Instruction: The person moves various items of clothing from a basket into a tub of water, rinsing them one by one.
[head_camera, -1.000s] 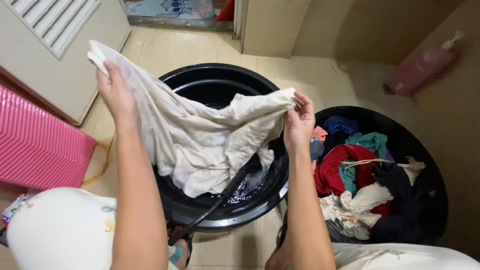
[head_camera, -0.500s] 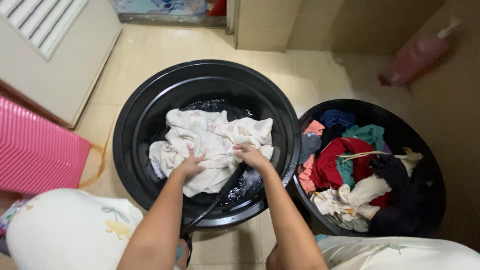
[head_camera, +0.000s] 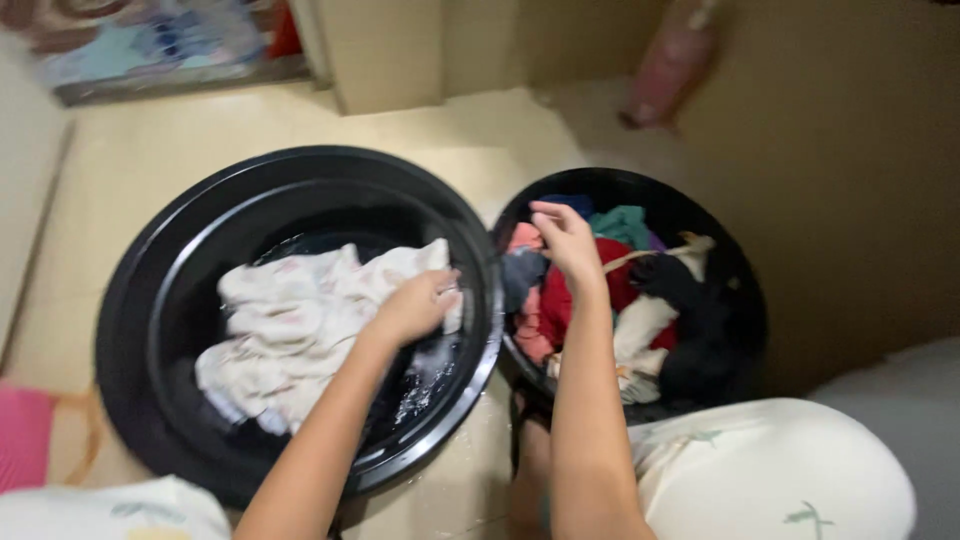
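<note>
1. Big black tub (head_camera: 150, 300) on tiled floor (head_camera: 180, 140), water at bottom, w/ white cloth (head_camera: 300, 330) bunched inside, partly soaked.
2. Second black tub (head_camera: 745, 300) just to the right, rims nearly touching, heaped w/ mixed laundry (head_camera: 640, 300): red, teal, black, white, pink pieces.
3. Pink bottle (head_camera: 670, 60) by far wall; blurred.
4. Left hand (head_camera: 415, 305) down on near edge of white cloth, fingers curled onto it; looks clamped on a fold, tho blur hides the fingertips.
5. Right hand (head_camera: 565, 240) over the laundry heap, fingers pinched together near red piece; can't tell if anything actually caught yet.
6. To do it well, as judged: keep cloth pressed under water w/ left; pick one loose piece off top of heap w/ right, clear of the tangled cord.
7. Vs. half a sec ago: right hand off the white cloth, now across at the second tub; left slid to cloth's right edge; view swung right, so hose gone from sight.
</note>
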